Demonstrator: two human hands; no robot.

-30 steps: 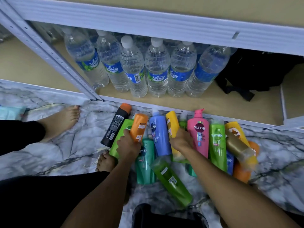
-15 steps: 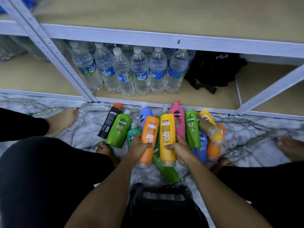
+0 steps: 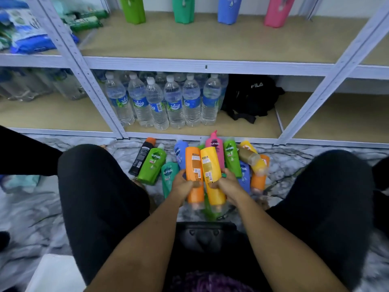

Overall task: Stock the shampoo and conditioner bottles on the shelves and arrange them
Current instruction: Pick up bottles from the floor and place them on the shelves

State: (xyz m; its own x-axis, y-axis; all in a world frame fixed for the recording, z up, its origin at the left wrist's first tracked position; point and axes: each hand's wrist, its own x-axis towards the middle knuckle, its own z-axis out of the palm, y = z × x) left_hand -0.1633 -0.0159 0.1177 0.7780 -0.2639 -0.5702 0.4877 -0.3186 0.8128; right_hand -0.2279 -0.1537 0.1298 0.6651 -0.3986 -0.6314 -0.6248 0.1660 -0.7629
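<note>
My left hand [image 3: 182, 184] grips an orange bottle [image 3: 195, 165], held cap down with its back label up. Beside it my right hand [image 3: 227, 184] grips a yellow bottle [image 3: 211, 165] the same way. Both bottles are lifted above a pile on the marble floor: a black bottle [image 3: 142, 155], a green bottle [image 3: 152, 163], a teal bottle [image 3: 168, 175], a pink bottle [image 3: 215, 144] and others. On the middle shelf [image 3: 189, 43] stand a green [image 3: 133, 9], a teal [image 3: 182, 9], a blue [image 3: 229, 9] and a pink bottle [image 3: 279, 11], tops out of view.
Several water bottles [image 3: 160, 104] and a black bag [image 3: 251, 98] fill the bottom shelf. White angled shelf posts [image 3: 84, 76] stand left and right. Packets [image 3: 25, 32] lie on the left shelf. My knees in black frame the pile. A black bag [image 3: 206, 234] sits between my legs.
Both hands lifted the orange and yellow bottles off the pile and drew them toward me. The view tilted up, bringing the middle shelf with its standing bottles into sight.
</note>
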